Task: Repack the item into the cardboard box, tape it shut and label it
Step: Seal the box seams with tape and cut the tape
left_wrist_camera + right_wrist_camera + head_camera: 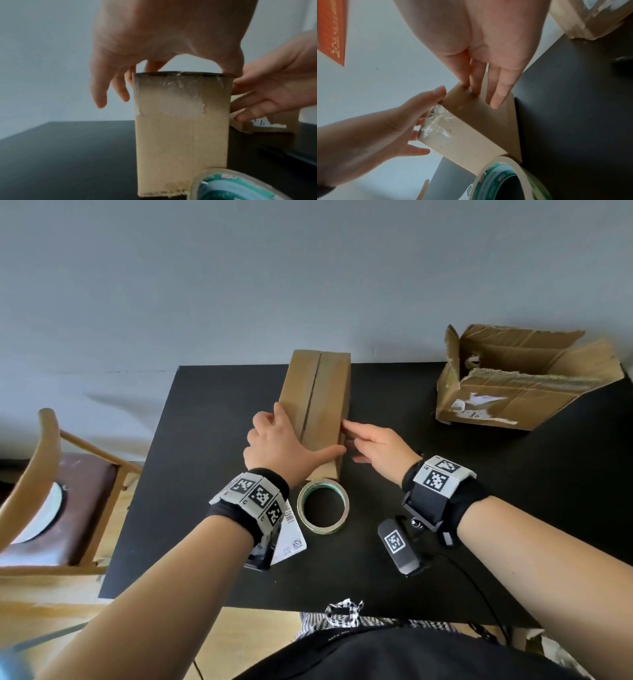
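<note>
A narrow closed cardboard box [317,402] lies lengthwise on the black table [205,440], with a seam along its top. Clear tape shines on the near end of the box [181,135]. My left hand [294,440] rests on the box's near top, thumb stretched across to the right edge and fingers hanging over the left side. My right hand [359,440] touches the right side of the box [471,135] with straight fingers. A roll of clear tape [323,506] lies just in front of the box. A white label [289,539] lies partly under my left wrist.
An open, torn cardboard box [513,378] stands at the table's back right. A black device with a marker [399,546] lies near my right wrist, with a cable running off the front edge. A wooden chair [51,491] stands left of the table. A wall is right behind.
</note>
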Demonstrator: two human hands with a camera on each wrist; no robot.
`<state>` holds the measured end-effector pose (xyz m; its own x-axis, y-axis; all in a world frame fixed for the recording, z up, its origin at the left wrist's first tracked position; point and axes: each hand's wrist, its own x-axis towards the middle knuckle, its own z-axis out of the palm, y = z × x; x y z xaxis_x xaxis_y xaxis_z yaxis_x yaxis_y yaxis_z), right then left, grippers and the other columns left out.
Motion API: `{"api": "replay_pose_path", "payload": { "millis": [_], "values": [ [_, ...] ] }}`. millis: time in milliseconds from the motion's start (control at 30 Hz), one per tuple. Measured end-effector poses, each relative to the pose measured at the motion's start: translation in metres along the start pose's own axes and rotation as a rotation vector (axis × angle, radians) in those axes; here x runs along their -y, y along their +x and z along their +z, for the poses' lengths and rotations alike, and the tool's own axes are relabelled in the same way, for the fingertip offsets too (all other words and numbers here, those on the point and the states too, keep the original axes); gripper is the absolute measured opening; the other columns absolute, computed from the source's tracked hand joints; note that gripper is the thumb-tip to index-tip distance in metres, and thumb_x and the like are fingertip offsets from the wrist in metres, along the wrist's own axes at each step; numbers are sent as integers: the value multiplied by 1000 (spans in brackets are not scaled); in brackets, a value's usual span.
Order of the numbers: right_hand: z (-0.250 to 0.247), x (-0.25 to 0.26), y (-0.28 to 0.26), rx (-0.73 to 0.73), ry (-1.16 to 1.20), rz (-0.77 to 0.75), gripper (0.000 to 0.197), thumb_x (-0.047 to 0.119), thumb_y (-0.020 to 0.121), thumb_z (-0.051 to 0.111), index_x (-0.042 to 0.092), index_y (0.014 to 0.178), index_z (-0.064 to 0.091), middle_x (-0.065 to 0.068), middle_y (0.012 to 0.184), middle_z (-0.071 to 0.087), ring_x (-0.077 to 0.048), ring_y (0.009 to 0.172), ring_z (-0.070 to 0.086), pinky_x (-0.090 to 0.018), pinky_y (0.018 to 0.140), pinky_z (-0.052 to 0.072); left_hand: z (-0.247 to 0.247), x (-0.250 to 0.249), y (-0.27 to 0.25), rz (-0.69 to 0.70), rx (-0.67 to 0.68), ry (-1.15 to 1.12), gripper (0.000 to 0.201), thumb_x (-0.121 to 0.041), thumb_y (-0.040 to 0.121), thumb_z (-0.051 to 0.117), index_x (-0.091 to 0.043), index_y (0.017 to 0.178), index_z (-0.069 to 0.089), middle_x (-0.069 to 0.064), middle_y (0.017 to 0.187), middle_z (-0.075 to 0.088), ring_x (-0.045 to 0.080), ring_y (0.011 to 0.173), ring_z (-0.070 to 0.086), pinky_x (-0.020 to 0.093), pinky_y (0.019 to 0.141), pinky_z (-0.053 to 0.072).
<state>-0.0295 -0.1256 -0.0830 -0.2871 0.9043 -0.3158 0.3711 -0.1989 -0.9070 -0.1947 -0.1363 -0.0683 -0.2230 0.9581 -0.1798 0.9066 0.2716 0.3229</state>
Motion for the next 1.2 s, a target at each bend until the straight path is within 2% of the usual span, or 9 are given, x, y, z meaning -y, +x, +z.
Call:
{"api": "replay_pose_path", "payload": {
  "millis": [100, 200, 367, 467, 600, 767, 900, 1033, 1200],
  "values": [
    [-3, 4, 1, 20, -155, -44, 45, 6, 95, 44, 16, 139, 42, -1, 138, 50, -21, 123, 52, -27, 100, 43, -3, 0, 2, 26, 33, 43, 119, -77, 52, 67, -17, 143, 17, 12, 130, 37, 33, 118, 45, 44, 90, 46],
    [-11, 15, 4, -164, -421, -165, 56, 10, 87, 61, 15, 139, 42, -3, 138, 51, -19, 126, 49, -26, 103, 38, -11, 0, 7, 141, -24, 6, 103, -60, 55, 74, -19, 136, 26, 6, 128, 36, 28, 118, 39, 37, 84, 44],
    [-23, 31, 20, -226, -1082, -266, 113, 23, 68, 79, 23, 149, 1, -7, 157, -1, -31, 144, 5, -44, 110, 28, -44, 3, 13, 554, -123, 217, 92, -50, 47, 78, -19, 124, 38, -2, 131, 37, 23, 121, 33, 36, 94, 40],
    [-28, 32, 28, -173, -1187, -286, 123, 29, 64, 80, 25, 149, -8, -2, 157, -5, -29, 145, -4, -46, 114, 16, -60, 1, 13, 723, -101, 284, 90, -47, 43, 79, -18, 120, 42, -2, 133, 39, 24, 124, 33, 33, 95, 36],
    [-33, 35, 30, -178, -1080, -333, 119, 35, 57, 81, 20, 149, 7, -4, 147, 26, -26, 137, 25, -43, 113, 24, -72, 2, 17, 760, -109, 269, 81, -40, 48, 76, -18, 120, 46, -1, 133, 40, 25, 125, 32, 31, 93, 35],
    [-45, 33, 33, -265, -560, 0, 115, 44, 56, 84, 21, 147, 17, -4, 143, 38, -27, 130, 38, -44, 107, 36, -70, 8, 28, 468, -233, 4, 59, -20, 71, 66, -10, 124, 44, 11, 137, 31, 31, 127, 28, 33, 91, 38],
    [-48, 34, 37, -276, -340, 78, 103, 48, 61, 79, 22, 144, 25, 2, 132, 45, -22, 120, 45, -39, 100, 41, -45, 9, 26, 372, 48, 47, 54, -22, 88, 55, -12, 138, 38, 9, 145, 32, 29, 133, 31, 39, 103, 35],
    [-46, 37, 38, -268, 68, 161, 53, 38, 75, 73, 21, 122, 52, 7, 109, 58, -16, 97, 55, -32, 88, 44, -20, 6, 20, 217, 220, -138, 53, -31, 95, 48, -8, 140, 29, 12, 136, 47, 30, 121, 49, 36, 96, 40],
    [-34, 12, 53, -234, 270, 344, 55, 48, 79, 65, 14, 120, 58, -4, 106, 67, -22, 97, 61, -42, 98, 45, 1, 4, 27, 101, 253, -279, 51, -32, 92, 55, -7, 132, 35, 11, 126, 55, 28, 109, 56, 37, 91, 47]
  ]
}}
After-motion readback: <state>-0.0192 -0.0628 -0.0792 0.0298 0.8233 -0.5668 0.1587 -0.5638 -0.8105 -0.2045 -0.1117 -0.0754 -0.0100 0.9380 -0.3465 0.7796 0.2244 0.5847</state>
